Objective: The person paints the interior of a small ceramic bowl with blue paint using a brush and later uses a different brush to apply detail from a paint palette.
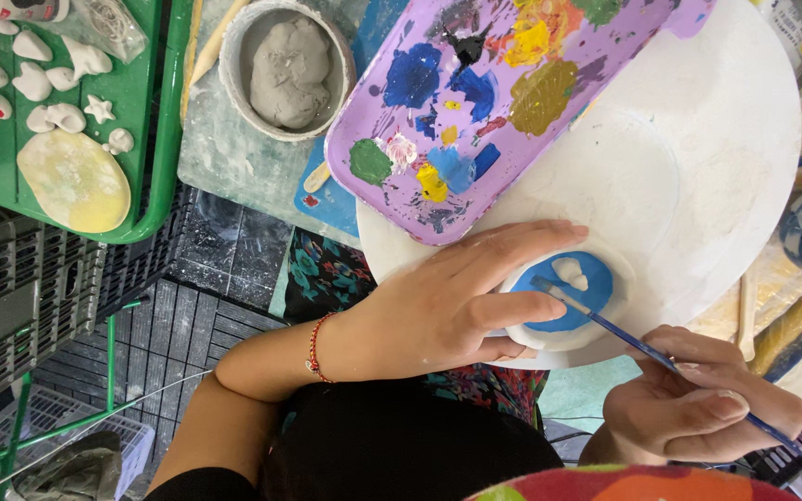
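We are counting two hands in the lower half of the frame, the left hand (438,301) and the right hand (698,408). We are seeing one paintbrush (661,357), one small blue-painted dish (559,297), one round white board (698,176) and one purple paint palette (475,93). At the upper middle we are counting one bowl (234,65) holding one grey clay lump (290,70). At the upper left we are counting one green tray (155,111) bearing about nine small white clay shapes (58,116) and one pale yellow oval (73,179).
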